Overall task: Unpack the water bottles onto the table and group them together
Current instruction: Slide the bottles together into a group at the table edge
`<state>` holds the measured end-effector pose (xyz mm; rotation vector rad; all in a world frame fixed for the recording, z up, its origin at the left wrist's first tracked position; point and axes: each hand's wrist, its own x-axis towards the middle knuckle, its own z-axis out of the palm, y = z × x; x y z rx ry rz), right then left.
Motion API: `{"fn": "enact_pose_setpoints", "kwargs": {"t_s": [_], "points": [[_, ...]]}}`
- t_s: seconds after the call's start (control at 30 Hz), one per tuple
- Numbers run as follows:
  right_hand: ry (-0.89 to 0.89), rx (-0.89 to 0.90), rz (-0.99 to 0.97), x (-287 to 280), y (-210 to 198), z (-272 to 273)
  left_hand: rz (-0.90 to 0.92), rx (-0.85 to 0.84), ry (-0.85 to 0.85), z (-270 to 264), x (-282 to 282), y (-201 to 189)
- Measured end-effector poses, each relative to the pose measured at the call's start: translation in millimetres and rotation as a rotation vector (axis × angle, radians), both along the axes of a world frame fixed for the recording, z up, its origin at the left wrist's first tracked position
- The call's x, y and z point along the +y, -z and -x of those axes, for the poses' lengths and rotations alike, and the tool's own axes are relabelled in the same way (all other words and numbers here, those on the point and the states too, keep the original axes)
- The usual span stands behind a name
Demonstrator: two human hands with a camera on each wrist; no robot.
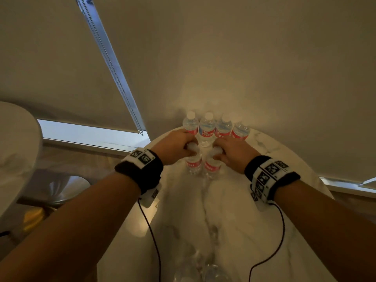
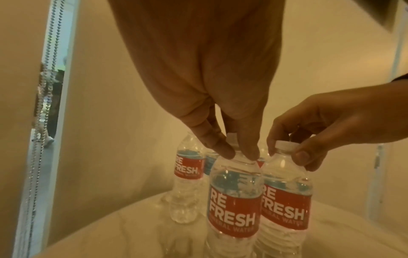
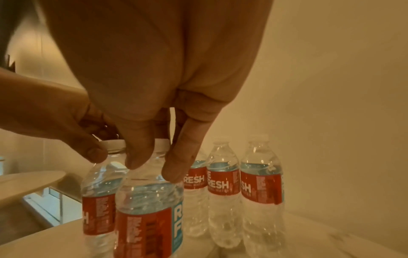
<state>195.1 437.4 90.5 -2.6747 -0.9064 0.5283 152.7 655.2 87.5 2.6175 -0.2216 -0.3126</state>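
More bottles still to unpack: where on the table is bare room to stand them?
Bare marble table lies between the two held bottles and the near-edge pack. The far edge is crowded: four bottles in a row, both hands before them.

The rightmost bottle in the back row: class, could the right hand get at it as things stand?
Probably yes. The rightmost bottle stands uncovered at the row's end, just beyond the right hand. But that hand grips a front bottle and must release it first.

Left hand (image 1: 176,146), right hand (image 1: 232,152) each grip upright bottle top; four bottles (image 1: 215,127) behind, marble table (image 1: 234,220).
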Motion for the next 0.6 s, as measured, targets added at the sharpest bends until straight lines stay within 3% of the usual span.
{"fn": "enact_pose_setpoints", "kwargs": {"t_s": [0.27, 0.6], "points": [[-0.005, -0.099, 0.045, 36.3, 4.0, -53.0, -0.064, -0.024, 0.051, -59.4, 16.4, 5.2], [0.074, -0.067, -0.016, 29.2, 3.1, -48.8, -0.073, -0.029, -0.062, -54.8, 15.9, 5.7]]}}
